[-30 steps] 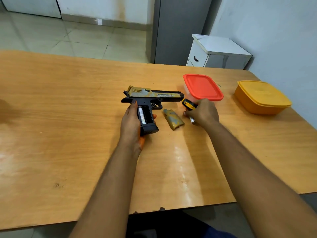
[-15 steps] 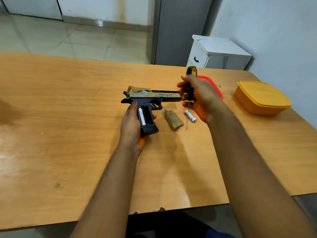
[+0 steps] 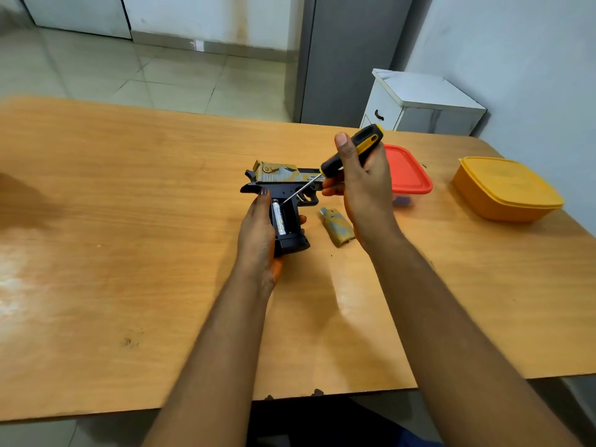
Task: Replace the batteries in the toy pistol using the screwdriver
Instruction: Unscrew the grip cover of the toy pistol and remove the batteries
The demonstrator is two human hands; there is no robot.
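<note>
STEP: pry remaining silver cylindrical battery (image 3: 279,218) from grip bay, judged | METHOD: seat tip of black-and-yellow-handled screwdriver (image 3: 350,153) at battery's upper end, lever gently, brace grip | HANDS: left hand (image 3: 258,235) clasps grip; right hand (image 3: 362,180) grips screwdriver | POSITION: black-and-tan plastic toy pistol (image 3: 282,188) lies flat on wooden worktop (image 3: 129,253), left of red lid (image 3: 408,171) | AXIS: barrel points toward lid; grip toward the person.

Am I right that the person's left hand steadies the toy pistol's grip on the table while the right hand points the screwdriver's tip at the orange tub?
Not quite. In the head view, the right hand points the screwdriver at the battery in the toy pistol's open grip, not the orange tub. The left hand steadies it, as you said.
</note>
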